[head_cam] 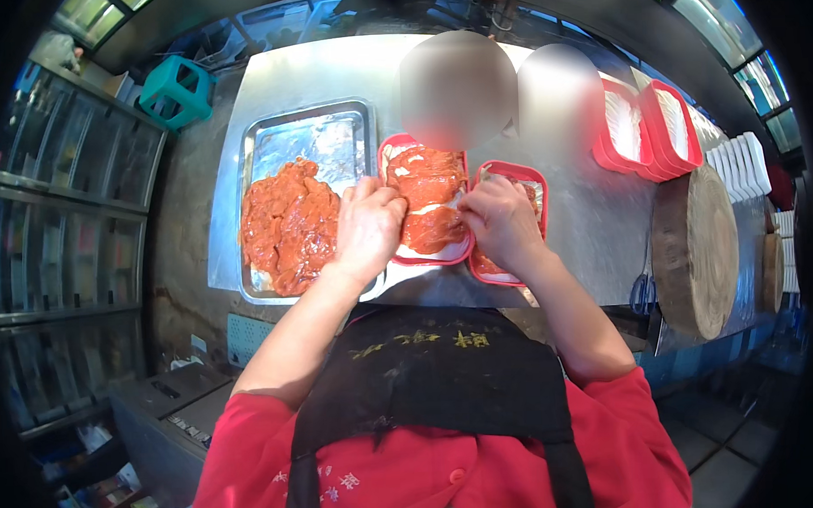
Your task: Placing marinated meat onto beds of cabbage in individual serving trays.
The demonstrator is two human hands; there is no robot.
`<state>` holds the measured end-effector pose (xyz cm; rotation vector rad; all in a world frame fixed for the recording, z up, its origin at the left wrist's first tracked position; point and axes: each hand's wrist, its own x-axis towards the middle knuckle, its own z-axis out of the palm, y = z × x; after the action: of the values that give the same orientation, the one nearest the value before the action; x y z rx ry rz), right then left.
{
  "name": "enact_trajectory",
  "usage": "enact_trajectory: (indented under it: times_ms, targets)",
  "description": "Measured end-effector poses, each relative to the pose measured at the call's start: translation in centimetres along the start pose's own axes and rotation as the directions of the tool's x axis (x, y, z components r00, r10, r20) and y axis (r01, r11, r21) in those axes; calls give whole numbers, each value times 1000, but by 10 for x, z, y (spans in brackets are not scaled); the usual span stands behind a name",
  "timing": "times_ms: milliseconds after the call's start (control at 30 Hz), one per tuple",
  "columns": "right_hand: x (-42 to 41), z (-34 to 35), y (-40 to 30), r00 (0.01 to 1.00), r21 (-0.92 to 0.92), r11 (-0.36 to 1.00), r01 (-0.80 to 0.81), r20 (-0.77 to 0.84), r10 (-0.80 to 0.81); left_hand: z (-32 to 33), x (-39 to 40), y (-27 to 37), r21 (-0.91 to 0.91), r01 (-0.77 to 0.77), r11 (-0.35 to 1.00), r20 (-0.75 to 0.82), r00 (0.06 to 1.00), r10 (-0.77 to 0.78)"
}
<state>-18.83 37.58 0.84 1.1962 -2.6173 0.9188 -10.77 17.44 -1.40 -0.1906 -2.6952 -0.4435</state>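
Both my hands pinch a slice of reddish marinated meat (434, 231) at its two sides, over the near part of a lined red plastic tray (433, 260). My left hand (370, 223) is at its left edge, my right hand (502, 217) at its right edge. More marinated slices (425, 174) lie in the far part of that tray. Left of it, a metal tray (308, 133) holds a heap of marinated meat (290, 231). A second red tray (544, 202) with meat sits partly beneath my right hand and forearm.
Lined red trays (674, 124) stand at the right back of the steel table (600, 227). Nearer are a round wooden chopping block (699, 257), blue-handled scissors (643, 293) and a row of white trays (739, 165). A green stool (176, 93) stands on the floor at left. Two areas are blurred.
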Motion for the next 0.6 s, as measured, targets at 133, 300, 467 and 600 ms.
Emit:
enact_trajectory:
  times_ms: [133, 300, 467, 600]
  targets:
    - [-7, 4, -18, 984, -111, 989, 96, 158, -78, 1, -4, 10, 71, 26, 997, 36, 999, -29]
    - [-6, -1, -24, 972, -206, 977, 57, 234, -7, -28, -34, 6, -147, 132, 980, -138, 979, -153]
    - [-6, -7, -22, 984, -200, 980, -1, 175, 36, -51, -93, -53, 20, 562, 827, -135, 821, -554]
    - [-13, -13, -11, 988, -7, 988, -154, 3, 154, -64, -127, -63, 124, 606, 786, 119, 777, -618]
